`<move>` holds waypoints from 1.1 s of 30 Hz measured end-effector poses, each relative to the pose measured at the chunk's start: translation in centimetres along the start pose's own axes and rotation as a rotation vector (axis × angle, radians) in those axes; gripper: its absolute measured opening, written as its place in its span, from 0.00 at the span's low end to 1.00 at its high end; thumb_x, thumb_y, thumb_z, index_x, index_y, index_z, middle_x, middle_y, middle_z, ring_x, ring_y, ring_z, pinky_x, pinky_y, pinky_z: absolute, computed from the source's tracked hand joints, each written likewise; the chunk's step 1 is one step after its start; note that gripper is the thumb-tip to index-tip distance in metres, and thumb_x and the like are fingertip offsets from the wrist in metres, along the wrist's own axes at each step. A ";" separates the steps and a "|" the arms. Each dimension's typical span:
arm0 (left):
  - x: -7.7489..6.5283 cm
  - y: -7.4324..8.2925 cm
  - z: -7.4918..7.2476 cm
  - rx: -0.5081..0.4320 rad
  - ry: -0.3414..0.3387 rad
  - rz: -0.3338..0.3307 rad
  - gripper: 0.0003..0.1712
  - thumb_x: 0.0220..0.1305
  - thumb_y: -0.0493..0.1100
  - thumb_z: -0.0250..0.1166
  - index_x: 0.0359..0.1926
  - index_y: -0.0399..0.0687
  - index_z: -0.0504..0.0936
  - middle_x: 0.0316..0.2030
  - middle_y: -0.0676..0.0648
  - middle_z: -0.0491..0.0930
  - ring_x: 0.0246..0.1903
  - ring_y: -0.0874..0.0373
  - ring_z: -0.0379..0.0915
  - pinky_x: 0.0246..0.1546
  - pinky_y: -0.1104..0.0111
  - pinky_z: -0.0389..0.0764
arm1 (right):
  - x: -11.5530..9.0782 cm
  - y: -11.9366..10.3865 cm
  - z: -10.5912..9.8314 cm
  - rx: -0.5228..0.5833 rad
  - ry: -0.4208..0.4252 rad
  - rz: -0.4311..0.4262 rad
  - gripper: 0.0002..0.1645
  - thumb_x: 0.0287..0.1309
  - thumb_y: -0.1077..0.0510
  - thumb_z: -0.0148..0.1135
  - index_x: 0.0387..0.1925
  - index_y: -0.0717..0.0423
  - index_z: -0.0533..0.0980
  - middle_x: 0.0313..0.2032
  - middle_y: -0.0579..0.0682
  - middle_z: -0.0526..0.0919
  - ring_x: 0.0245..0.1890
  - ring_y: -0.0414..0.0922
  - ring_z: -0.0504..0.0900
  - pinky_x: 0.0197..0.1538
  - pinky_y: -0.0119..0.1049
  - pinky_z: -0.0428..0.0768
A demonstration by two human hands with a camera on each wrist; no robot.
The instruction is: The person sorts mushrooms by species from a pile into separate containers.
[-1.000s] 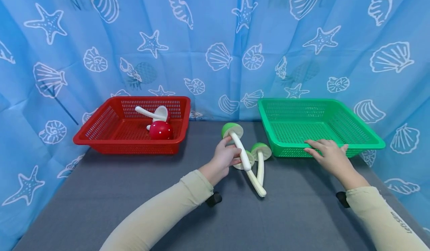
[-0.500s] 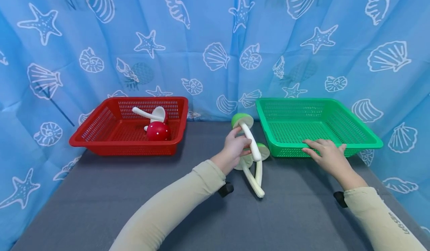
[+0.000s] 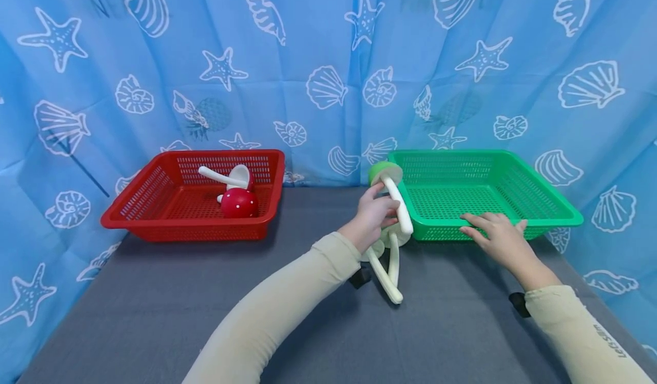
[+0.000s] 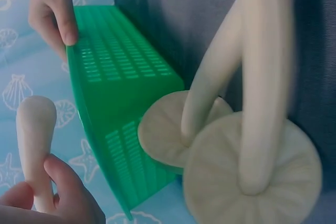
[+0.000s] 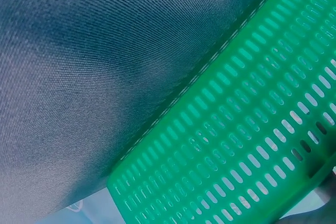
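My left hand [image 3: 376, 215] grips a toy mushroom [image 3: 399, 204] with a green cap by its white stem, raised beside the left end of the green basket [image 3: 544, 222]. In the left wrist view, its stem [image 4: 35, 124] is between my thumb and fingers; the cap is out of sight. Below my hand, two more toy mushrooms [image 3: 385, 275] lie on the table with stems converging; the left wrist view shows their pale cap undersides [image 4: 294, 177]. My right hand [image 3: 505, 244] holds the green basket's near rim, thumb outside and fingers over the edge.
At the left stands a red basket [image 3: 195, 224] holding two red toy mushrooms [image 3: 239, 202] with white spots. A dark grey cloth [image 3: 154, 310] covers the table. A blue shell-patterned curtain [image 3: 308, 41] hangs right behind the baskets.
My left hand has carried the green-capped mushroom to the right and slightly away from me, up to the green basket's left end. My right hand has stayed at the rim.
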State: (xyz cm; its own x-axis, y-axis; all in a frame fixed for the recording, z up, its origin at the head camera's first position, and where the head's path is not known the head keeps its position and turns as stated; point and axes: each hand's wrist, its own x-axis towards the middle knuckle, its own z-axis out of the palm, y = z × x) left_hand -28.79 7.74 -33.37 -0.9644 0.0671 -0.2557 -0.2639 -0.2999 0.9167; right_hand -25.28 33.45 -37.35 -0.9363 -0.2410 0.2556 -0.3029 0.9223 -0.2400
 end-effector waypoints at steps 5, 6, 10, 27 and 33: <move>0.6 0.2 1.2 -0.008 -0.020 -0.004 0.35 0.62 0.28 0.61 0.68 0.52 0.69 0.47 0.45 0.81 0.28 0.57 0.76 0.27 0.70 0.78 | 0.0 0.0 -0.1 0.005 0.000 0.002 0.26 0.69 0.49 0.56 0.60 0.61 0.72 0.54 0.72 0.72 0.57 0.73 0.62 0.51 0.84 0.37; 0.7 0.2 1.4 -0.013 -0.021 -0.004 0.35 0.62 0.27 0.61 0.68 0.51 0.69 0.46 0.45 0.81 0.28 0.58 0.75 0.26 0.70 0.77 | 0.0 0.0 -0.1 0.003 0.000 0.004 0.26 0.69 0.49 0.56 0.60 0.61 0.72 0.54 0.72 0.72 0.57 0.73 0.63 0.51 0.84 0.37; 1.3 0.2 2.4 -0.030 -0.023 -0.002 0.34 0.62 0.27 0.61 0.68 0.51 0.69 0.45 0.46 0.81 0.27 0.58 0.75 0.26 0.71 0.76 | 0.0 0.0 0.0 -0.001 -0.010 0.012 0.27 0.69 0.47 0.55 0.60 0.61 0.72 0.54 0.73 0.72 0.57 0.73 0.62 0.51 0.84 0.37; 3.0 -0.7 5.9 -0.087 0.057 0.021 0.35 0.62 0.23 0.58 0.66 0.53 0.72 0.38 0.47 0.79 0.34 0.53 0.80 0.32 0.62 0.79 | 0.2 0.2 0.0 -0.004 -0.004 0.018 0.26 0.68 0.49 0.57 0.60 0.61 0.73 0.52 0.72 0.73 0.56 0.73 0.63 0.51 0.84 0.37; 3.0 -0.8 7.0 -0.114 0.083 0.028 0.35 0.59 0.19 0.56 0.64 0.50 0.75 0.41 0.45 0.79 0.36 0.50 0.78 0.41 0.55 0.81 | 0.2 0.2 0.1 0.003 -0.002 0.024 0.25 0.67 0.50 0.58 0.60 0.61 0.73 0.52 0.71 0.73 0.56 0.72 0.63 0.50 0.85 0.37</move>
State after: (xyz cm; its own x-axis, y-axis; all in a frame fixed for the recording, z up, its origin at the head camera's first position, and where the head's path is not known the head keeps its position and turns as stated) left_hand -31.55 14.80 -32.69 -0.9657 -0.0202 -0.2590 -0.2287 -0.4072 0.8843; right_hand -25.58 33.56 -37.42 -0.9437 -0.2191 0.2480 -0.2806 0.9269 -0.2490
